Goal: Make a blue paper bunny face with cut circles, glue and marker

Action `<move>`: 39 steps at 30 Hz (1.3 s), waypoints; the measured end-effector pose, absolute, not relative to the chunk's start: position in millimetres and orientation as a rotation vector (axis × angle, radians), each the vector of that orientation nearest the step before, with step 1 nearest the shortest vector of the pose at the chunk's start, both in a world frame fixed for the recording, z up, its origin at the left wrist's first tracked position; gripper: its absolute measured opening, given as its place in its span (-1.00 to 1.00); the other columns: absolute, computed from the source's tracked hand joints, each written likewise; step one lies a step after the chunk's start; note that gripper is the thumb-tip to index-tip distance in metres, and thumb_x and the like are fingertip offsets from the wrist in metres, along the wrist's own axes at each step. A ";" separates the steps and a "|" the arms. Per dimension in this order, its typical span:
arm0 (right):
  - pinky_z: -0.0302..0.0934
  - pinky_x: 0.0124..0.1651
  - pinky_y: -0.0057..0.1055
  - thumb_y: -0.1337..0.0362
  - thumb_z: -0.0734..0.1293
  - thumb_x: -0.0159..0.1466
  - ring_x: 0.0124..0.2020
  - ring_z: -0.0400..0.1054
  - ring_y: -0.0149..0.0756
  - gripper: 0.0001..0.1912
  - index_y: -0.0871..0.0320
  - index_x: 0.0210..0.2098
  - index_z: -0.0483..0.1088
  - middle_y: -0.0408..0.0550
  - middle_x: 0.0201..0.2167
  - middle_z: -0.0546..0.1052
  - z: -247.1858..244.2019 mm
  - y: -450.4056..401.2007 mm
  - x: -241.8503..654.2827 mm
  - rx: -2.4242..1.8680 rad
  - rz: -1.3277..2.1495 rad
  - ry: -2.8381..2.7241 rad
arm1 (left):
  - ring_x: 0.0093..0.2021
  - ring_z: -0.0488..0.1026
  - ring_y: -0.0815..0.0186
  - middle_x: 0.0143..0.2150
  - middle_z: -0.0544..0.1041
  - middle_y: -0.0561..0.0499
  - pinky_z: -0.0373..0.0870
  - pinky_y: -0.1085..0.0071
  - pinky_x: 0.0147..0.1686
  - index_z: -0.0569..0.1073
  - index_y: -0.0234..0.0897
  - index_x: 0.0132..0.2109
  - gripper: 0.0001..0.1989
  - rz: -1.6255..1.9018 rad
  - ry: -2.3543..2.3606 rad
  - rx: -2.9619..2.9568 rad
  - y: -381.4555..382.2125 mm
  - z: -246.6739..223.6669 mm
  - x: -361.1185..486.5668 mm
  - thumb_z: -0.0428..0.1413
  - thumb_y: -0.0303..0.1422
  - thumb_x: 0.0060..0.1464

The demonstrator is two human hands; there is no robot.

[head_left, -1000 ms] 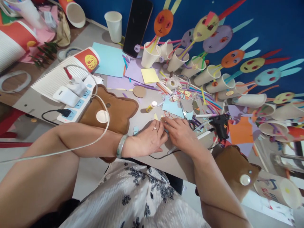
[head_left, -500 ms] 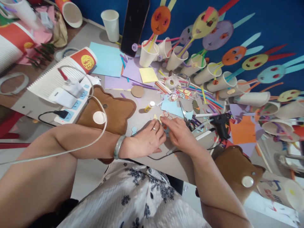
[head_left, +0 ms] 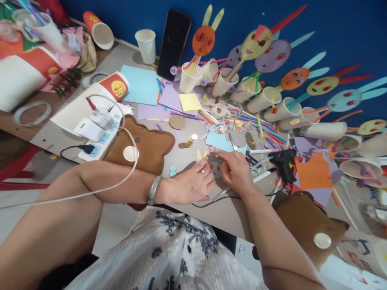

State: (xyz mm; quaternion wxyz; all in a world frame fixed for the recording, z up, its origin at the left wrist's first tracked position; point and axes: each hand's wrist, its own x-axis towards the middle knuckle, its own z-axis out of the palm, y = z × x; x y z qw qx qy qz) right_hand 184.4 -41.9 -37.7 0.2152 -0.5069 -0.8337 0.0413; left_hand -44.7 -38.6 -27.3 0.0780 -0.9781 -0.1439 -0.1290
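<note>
My left hand [head_left: 193,182], with a ring and a bangle, rests on the table beside a light blue paper face [head_left: 215,169] with orange eye shapes. Its fingers are bent together; whether they pinch anything is hidden. On the other side of the face is my right hand [head_left: 236,169], its index finger stretched toward small orange paper bits. Two yellow paper ears [head_left: 198,154] lie just above my left fingers. A glue stick [head_left: 191,140] stands upright farther up, and small blue paper circles [head_left: 172,170] lie left of my left hand.
Scissors [head_left: 232,141], straws and a black glue gun [head_left: 282,163] lie to the right. Paper cups [head_left: 190,78] with rabbit faces line the blue wall. A brown cushion [head_left: 145,145], a power strip [head_left: 101,141] and a white cable are on the left.
The hands have moved slightly apart, showing more of the blue face and the yellow ears. The whole view has shifted a little, with the table lower in the picture.
</note>
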 end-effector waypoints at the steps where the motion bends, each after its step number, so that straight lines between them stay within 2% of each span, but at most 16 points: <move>1: 0.26 -0.10 -0.18 0.53 0.20 0.27 -0.23 0.43 -0.13 -0.49 0.12 0.16 0.42 0.03 -0.12 0.66 -38.5 -41.0 185.3 -1.403 0.063 -2.318 | 0.12 0.51 -0.05 0.04 0.61 -0.30 0.18 -0.07 0.33 0.55 -0.44 0.09 -0.47 -0.407 -0.409 -2.938 -38.7 -26.7 -44.6 0.07 -0.02 0.33; 5: 0.20 -0.18 -0.21 0.52 0.22 0.30 -0.30 0.40 -0.15 -0.62 0.15 0.03 0.47 0.00 -0.21 0.68 -40.6 -38.2 188.8 -1.383 -0.197 -2.318 | 0.08 0.52 0.00 -0.02 0.62 -0.22 0.22 -0.03 0.31 0.56 -0.39 0.06 -0.54 -0.446 -0.355 -2.975 -40.4 -24.7 -43.7 0.04 -0.07 0.36; 9: 0.18 -0.17 -0.22 0.49 0.26 0.31 -0.32 0.41 -0.15 -0.69 0.14 -0.02 0.48 -0.02 -0.26 0.69 -40.9 -37.4 192.9 -1.419 -0.399 -2.269 | 0.05 0.52 0.05 -0.02 0.61 -0.19 0.19 -0.03 0.33 0.56 -0.35 0.06 -0.57 -0.442 -0.308 -3.017 -43.3 -22.8 -40.5 0.04 -0.09 0.37; 13: 0.16 -0.15 -0.21 0.45 0.27 0.30 -0.30 0.43 -0.15 -0.70 0.13 -0.02 0.48 -0.01 -0.20 0.70 -42.9 -38.4 196.7 -1.469 -0.371 -2.256 | 0.03 0.52 0.09 -0.03 0.61 -0.17 0.27 0.01 0.26 0.57 -0.32 0.04 -0.63 -0.446 -0.207 -3.083 -43.1 -18.7 -37.1 0.06 -0.14 0.37; 16: 0.15 -0.13 -0.17 0.42 0.28 0.30 -0.27 0.45 -0.14 -0.67 0.11 0.02 0.49 0.01 -0.14 0.70 -45.7 -39.6 198.9 -1.502 -0.323 -2.276 | -0.01 0.53 0.16 -0.05 0.62 -0.14 0.34 0.13 0.13 0.59 -0.29 0.02 -0.72 -0.449 -0.107 -3.095 -40.9 -12.5 -36.8 0.01 -0.30 0.40; 19: 0.14 -0.13 -0.16 0.42 0.29 0.29 -0.26 0.45 -0.14 -0.65 0.11 0.04 0.49 0.01 -0.11 0.70 -48.6 -39.9 200.0 -1.461 -0.355 -2.282 | -0.03 0.54 0.18 -0.11 0.63 -0.12 0.34 0.17 0.09 0.60 -0.29 -0.01 -0.71 -0.483 -0.026 -3.080 -40.1 -2.9 -37.3 -0.02 -0.46 0.38; 24: 0.10 -0.15 -0.15 0.39 0.28 0.31 -0.26 0.43 -0.14 -0.66 0.10 0.04 0.51 0.01 -0.10 0.70 -53.4 -36.5 200.6 -1.460 -0.328 -2.301 | -0.19 0.52 0.25 -0.21 0.60 -0.09 0.35 0.24 -0.05 0.60 -0.28 -0.06 -0.73 -0.487 0.007 -3.130 -41.2 14.7 -39.1 -0.02 -0.48 0.36; 26: 0.08 -0.16 -0.15 0.38 0.29 0.31 -0.26 0.42 -0.14 -0.69 0.11 0.01 0.51 0.01 -0.10 0.70 -54.0 -34.8 200.3 -1.451 -0.319 -2.290 | -0.19 0.50 0.26 -0.21 0.58 -0.09 0.34 0.25 -0.04 0.58 -0.28 -0.06 -0.75 -0.501 -0.038 -3.135 -39.1 20.4 -44.4 -0.01 -0.48 0.36; 28: 0.07 -0.17 -0.16 0.38 0.30 0.32 -0.27 0.40 -0.15 -0.73 0.12 -0.02 0.51 -0.01 -0.12 0.70 -53.1 -33.7 199.4 -1.436 -0.336 -2.269 | -0.15 0.49 0.25 -0.20 0.58 -0.09 0.33 0.24 0.03 0.56 -0.29 -0.10 -0.77 -0.504 -0.164 -3.143 -34.0 24.7 -54.6 -0.02 -0.46 0.37; 32: 0.05 -0.17 -0.19 0.40 0.30 0.34 -0.28 0.40 -0.16 -0.78 0.12 -0.06 0.50 -0.03 -0.15 0.70 -48.5 -33.5 196.7 -1.412 -0.333 -2.243 | -0.18 0.49 0.26 -0.24 0.57 -0.07 0.35 0.30 -0.10 0.53 -0.30 -0.19 -0.71 -0.323 -0.778 -3.164 -16.6 29.5 -84.7 -0.03 -0.29 0.42; 35: 0.05 -0.18 -0.19 0.43 0.29 0.34 -0.29 0.39 -0.16 -0.77 0.12 -0.06 0.49 -0.02 -0.18 0.70 -45.0 -33.9 195.1 -1.367 -0.323 -2.222 | -0.25 0.48 0.26 -0.26 0.56 -0.09 0.33 0.33 -0.20 0.51 -0.35 -0.22 -0.75 -0.027 -1.396 -3.010 -0.1 35.0 -101.9 0.11 -0.23 0.32; 39: 0.07 -0.19 -0.19 0.45 0.30 0.31 -0.31 0.38 -0.14 -0.74 0.10 -0.04 0.46 -0.04 -0.23 0.69 -42.0 -35.1 191.8 -1.318 -0.322 -2.205 | -0.27 0.47 0.22 -0.27 0.55 -0.08 0.25 0.34 -0.30 0.49 -0.34 -0.21 -0.75 0.258 -1.666 -2.957 29.7 52.2 -100.5 0.19 -0.20 0.21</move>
